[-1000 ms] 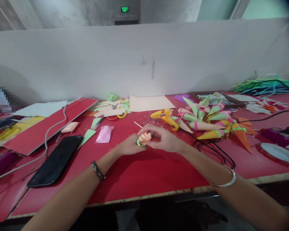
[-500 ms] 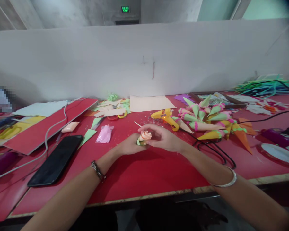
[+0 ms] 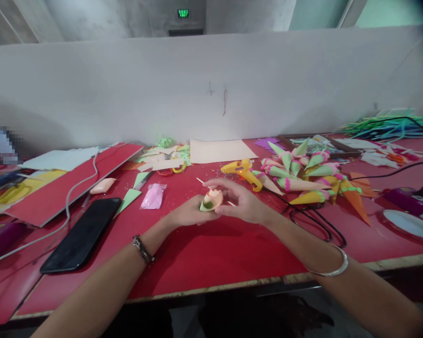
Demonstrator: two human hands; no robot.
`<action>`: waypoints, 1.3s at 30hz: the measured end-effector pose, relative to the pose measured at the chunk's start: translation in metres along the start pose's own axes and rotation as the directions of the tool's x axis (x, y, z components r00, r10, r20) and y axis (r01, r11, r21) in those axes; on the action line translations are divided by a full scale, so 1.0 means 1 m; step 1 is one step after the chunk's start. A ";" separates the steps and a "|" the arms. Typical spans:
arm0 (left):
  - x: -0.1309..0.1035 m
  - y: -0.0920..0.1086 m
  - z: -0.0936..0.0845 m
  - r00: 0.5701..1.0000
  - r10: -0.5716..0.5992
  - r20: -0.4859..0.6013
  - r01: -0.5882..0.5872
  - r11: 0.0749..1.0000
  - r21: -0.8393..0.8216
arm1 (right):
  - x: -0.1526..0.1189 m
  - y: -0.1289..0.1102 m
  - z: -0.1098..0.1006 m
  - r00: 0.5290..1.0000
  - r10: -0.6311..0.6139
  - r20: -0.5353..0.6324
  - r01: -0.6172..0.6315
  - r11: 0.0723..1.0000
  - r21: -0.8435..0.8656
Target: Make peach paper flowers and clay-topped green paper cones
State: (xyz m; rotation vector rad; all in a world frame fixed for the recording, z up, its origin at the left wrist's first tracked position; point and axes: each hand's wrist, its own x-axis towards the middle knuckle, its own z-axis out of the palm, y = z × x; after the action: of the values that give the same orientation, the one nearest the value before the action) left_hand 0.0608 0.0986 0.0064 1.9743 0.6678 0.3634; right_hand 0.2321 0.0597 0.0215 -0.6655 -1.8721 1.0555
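Note:
My left hand is wrapped round a small light-green paper cone, whose open mouth faces up towards me. My right hand curls over from the other side, its thumb and fingers on a peach-coloured piece at the cone's mouth. Whether that piece is paper or soft clay I cannot make out. A thin pale stick end pokes out above the hands, and another shows by the right thumb. Beyond my right hand lies a yellow glue gun. A pink packet lies left of my left hand.
Several finished paper cones with pink trim are piled at the right, near a black cable. A black phone and a red board lie at the left. Paper scraps and yellow-handled scissors lie at the back.
The peach piece, a striped swirl at the cone's mouth before, now looks tilted and opened, and the green inside of the cone shows. Both hands stay nearly in place.

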 end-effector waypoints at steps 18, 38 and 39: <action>0.002 0.005 0.000 0.996 0.067 -0.065 -0.060 0.992 0.107 | 0.004 -0.008 -0.004 0.969 -0.188 -0.162 0.151 0.965 -0.216; 0.003 0.002 0.002 0.978 0.108 -0.178 -0.088 0.989 0.117 | 0.005 -0.008 -0.001 0.961 -0.215 -0.176 0.175 0.960 -0.219; 0.003 0.002 0.002 0.977 0.108 -0.184 -0.087 0.989 0.117 | 0.005 -0.008 -0.001 0.959 -0.218 -0.179 0.176 0.959 -0.223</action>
State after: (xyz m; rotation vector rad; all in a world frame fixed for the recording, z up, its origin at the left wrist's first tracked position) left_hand 0.0650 0.0985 0.0068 2.0981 0.7255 0.5932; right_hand 0.2303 0.0602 0.0306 -0.6608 -1.8389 0.6466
